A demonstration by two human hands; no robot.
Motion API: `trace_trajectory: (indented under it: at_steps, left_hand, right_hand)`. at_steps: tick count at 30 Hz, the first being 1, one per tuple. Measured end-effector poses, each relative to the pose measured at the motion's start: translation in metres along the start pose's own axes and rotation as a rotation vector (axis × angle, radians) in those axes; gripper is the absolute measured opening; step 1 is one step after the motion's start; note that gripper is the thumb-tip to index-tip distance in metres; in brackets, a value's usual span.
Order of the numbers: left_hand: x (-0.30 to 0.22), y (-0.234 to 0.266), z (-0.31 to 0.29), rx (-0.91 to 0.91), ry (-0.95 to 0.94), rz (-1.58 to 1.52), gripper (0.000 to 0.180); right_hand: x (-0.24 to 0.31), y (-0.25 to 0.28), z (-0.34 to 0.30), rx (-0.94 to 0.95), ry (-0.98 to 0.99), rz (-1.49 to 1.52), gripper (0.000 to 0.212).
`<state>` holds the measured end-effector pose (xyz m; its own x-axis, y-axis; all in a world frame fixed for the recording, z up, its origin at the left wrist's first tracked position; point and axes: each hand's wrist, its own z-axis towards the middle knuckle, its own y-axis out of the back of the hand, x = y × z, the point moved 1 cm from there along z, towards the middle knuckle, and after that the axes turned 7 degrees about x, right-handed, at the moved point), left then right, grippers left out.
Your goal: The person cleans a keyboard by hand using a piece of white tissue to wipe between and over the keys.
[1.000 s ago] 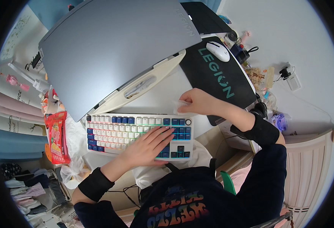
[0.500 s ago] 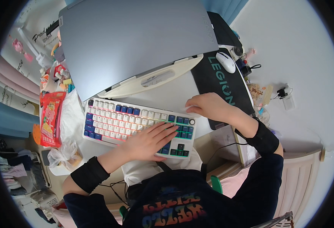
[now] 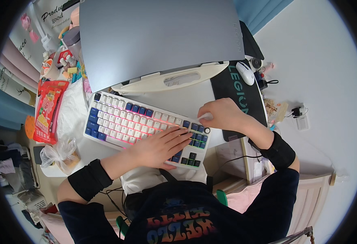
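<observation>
A white keyboard [image 3: 123, 123] with white, blue and black keys lies at a slant, pink and green light glowing between its keys. Across its right part rests my left hand [image 3: 159, 149], fingers stretched flat over the keys and thumb by the near edge. My right hand [image 3: 223, 115] is closed in a pinch at the keyboard's far right corner, beside the round knob [image 3: 207, 130]. Between its fingertips shows a small soft white wad [image 3: 205, 116], perhaps tissue; its exact kind is unclear.
Beyond the keyboard a grey laptop [image 3: 158, 36] stands on a cream stand [image 3: 146, 86]. A white mouse [image 3: 245, 73] sits on a black mat [image 3: 227, 91] at right. To the left are a red packet [image 3: 48, 114], a tied clear bag [image 3: 62, 153] and a lidded cup [image 3: 72, 38].
The whole view has shifted a little. My right hand is slightly nearer the keyboard's corner, and more of the white wad shows. My left hand stays on the keys.
</observation>
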<state>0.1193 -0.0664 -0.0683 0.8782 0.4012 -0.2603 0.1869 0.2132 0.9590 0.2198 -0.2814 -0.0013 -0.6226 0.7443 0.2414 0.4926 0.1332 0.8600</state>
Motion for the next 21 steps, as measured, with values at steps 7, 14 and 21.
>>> trace_trajectory:
  at_steps: [7,14,21]
  left_hand:
    - [0.001,0.001,-0.001,0.011,-0.007,0.003,0.086]
    - [0.003,-0.004,-0.002,0.003,-0.030,0.007,0.087]
    - [0.003,-0.004,-0.002,-0.070,0.006,-0.090,0.086]
  right_hand:
    - [0.004,0.004,0.003,0.069,-0.060,0.043,0.025]
    - [-0.001,-0.005,0.007,0.036,-0.019,0.107,0.024]
    - [0.007,-0.003,0.005,-0.028,-0.053,0.088,0.021]
